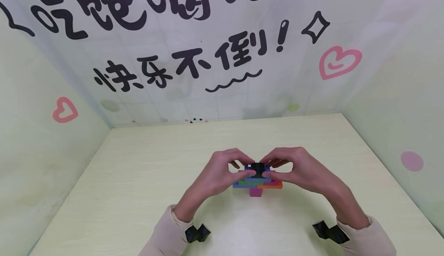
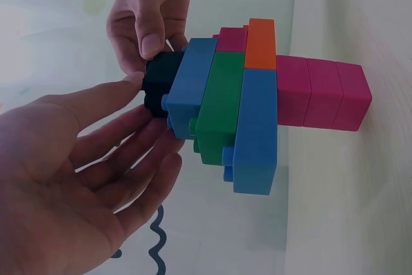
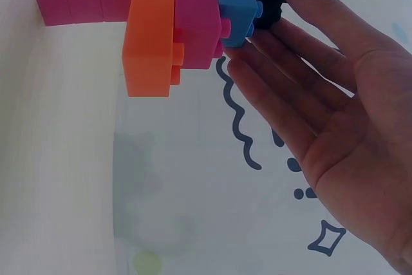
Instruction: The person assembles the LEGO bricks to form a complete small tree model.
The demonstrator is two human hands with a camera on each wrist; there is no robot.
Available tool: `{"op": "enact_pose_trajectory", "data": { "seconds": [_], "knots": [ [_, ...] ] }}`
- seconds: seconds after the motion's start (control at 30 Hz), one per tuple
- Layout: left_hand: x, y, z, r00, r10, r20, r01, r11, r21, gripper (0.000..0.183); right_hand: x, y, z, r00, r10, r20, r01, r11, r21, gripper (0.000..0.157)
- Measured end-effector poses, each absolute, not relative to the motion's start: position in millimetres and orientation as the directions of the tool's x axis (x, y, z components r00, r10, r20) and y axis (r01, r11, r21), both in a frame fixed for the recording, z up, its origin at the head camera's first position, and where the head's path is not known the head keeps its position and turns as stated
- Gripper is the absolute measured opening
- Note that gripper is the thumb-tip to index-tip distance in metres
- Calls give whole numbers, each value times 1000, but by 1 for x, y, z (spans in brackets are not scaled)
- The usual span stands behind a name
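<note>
A black toy building brick (image 1: 258, 170) sits on top of a stepped brick build standing upright on the table. My left hand (image 1: 220, 174) pinches the black brick between thumb and fingers from the left. From the right, my right hand (image 1: 306, 169) pinches the same brick. Directly under it is a blue brick (image 2: 193, 88). Below come a green brick (image 2: 222, 107) beside a pink brick (image 3: 197, 24), then a longer blue brick (image 2: 256, 130) beside an orange brick (image 3: 151, 37). A narrow column of stacked pink bricks (image 2: 322, 93) carries them all.
The pale wooden table (image 1: 156, 155) is walled on three sides by printed white sheets. Black lettering (image 1: 187, 63) and a pink heart (image 1: 340, 62) mark the back sheet. Black wrist mounts (image 1: 197, 233) stick out from both sleeves above the table.
</note>
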State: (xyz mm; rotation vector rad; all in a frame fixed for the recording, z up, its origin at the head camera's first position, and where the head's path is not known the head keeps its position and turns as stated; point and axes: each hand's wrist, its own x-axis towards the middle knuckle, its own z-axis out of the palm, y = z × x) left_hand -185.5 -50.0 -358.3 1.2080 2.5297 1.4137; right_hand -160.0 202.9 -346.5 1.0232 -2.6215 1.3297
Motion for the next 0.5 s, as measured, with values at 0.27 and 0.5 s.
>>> {"op": "enact_pose_trajectory", "data": {
  "seconds": [0.27,0.5],
  "knots": [
    [-185,-49,-358,-709,619,338,613,303,729,22,-159,203,-347,-786,-540,302,-563,420,-712,27],
    [-185,-49,-359,-709,620,338,612,302,731,22,-160,205,-346,-787,-549,281,-552,423,-719,26]
  ]
}}
